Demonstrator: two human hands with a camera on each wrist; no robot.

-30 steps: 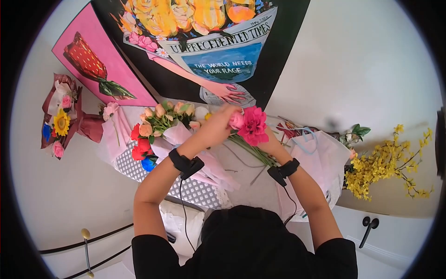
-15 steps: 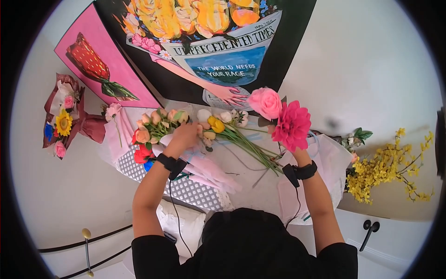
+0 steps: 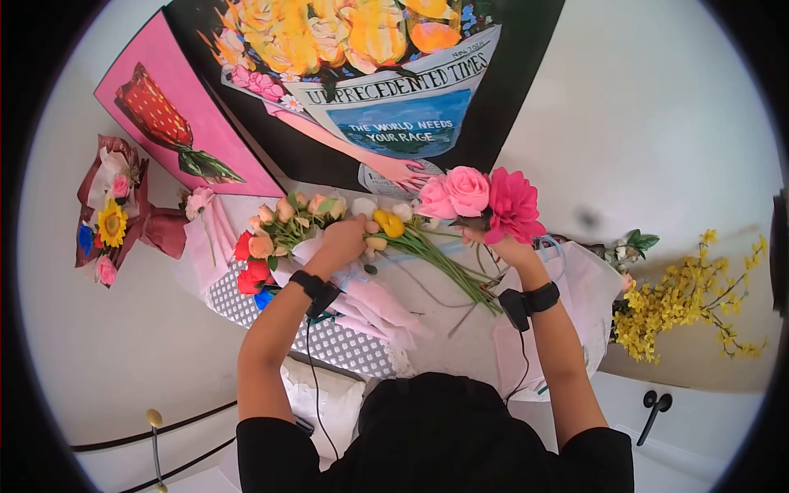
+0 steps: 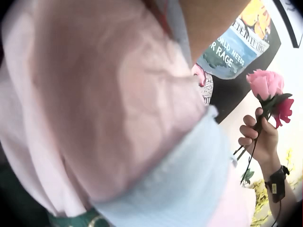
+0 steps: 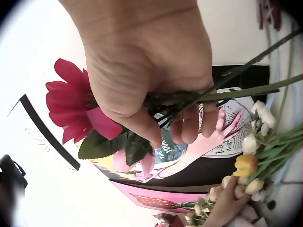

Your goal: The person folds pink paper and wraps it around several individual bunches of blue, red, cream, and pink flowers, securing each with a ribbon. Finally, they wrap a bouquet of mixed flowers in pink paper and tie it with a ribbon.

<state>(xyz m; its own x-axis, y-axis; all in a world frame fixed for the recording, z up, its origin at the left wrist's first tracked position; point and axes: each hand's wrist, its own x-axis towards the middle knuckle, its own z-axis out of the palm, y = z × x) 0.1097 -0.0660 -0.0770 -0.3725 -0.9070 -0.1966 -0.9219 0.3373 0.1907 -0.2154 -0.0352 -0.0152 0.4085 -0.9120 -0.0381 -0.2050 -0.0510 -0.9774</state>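
My right hand grips the dark stems of several pink roses and a magenta flower, held up above the table's right side. The right wrist view shows its fingers curled round the stems, with leaves below the magenta bloom. Over the flowers lies my left hand, its extended fingertips at cream tulips beside a yellow tulip. From the right wrist view, that hand touches the cream blooms. Pink wrapping fills much of the left wrist view.
Peach roses, red flowers and pink wrapping lie at the left. Long green stems cross the middle. Pale wrapped material and yellow branches are at the right. Painted panels stand behind.
The right hand has carried the pink and magenta blooms up and right from the middle; they have since turned slightly. The left hand let go of them, went to the left-hand flowers, then shifted right.
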